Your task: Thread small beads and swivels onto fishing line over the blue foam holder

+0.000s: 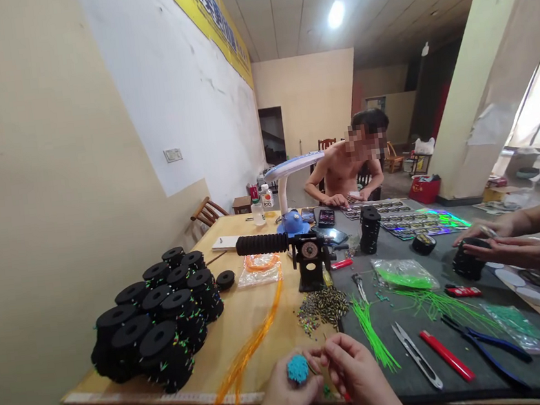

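At the table's front edge, my left hand (288, 392) is closed around a small turquoise bundle (297, 369), whose rough round end faces up. My right hand (356, 371) is close beside it, thumb and fingers pinched together near the left fingertips. Whatever lies in that pinch is too small to make out. Just beyond my hands lie a pile of small dark and brass-coloured pieces (328, 305) and a few multicoloured beads (308, 325). Bright green strands (373, 334) lie to the right, and long orange strands (260, 337) trail off the table at the left.
Black foam spools (159, 338) stand clustered at left. A black winding device (310, 263) and a lamp (293, 219) stand ahead. Snips (417, 355), a red tool (447, 356) and pliers (485, 340) lie right. One person sits opposite; another's hands (489, 239) hold a spool.
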Demonstrator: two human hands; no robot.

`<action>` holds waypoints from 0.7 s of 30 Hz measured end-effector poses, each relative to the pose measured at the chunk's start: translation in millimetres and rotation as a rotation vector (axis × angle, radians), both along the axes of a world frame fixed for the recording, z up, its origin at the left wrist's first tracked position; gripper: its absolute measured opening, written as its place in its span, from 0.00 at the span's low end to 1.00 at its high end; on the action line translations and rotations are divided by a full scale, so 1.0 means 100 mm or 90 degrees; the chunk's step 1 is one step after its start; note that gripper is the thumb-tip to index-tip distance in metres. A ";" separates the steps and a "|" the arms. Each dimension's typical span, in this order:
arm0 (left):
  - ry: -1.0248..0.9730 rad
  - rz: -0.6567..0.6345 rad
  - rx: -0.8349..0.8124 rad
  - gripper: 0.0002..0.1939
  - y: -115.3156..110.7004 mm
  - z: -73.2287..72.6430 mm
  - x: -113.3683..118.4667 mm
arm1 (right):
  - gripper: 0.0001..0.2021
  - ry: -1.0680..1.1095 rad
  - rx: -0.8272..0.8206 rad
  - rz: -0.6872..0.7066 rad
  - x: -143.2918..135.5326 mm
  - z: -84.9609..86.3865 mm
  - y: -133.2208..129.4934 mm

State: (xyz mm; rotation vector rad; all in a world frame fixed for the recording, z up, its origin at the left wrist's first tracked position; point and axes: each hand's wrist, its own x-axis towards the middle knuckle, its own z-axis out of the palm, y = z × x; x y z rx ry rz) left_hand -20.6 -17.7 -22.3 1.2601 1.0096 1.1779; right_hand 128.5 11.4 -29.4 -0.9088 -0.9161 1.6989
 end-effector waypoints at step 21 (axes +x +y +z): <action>0.068 -0.026 0.005 0.07 0.02 -0.04 0.05 | 0.26 -0.028 -0.006 -0.040 0.06 0.02 0.05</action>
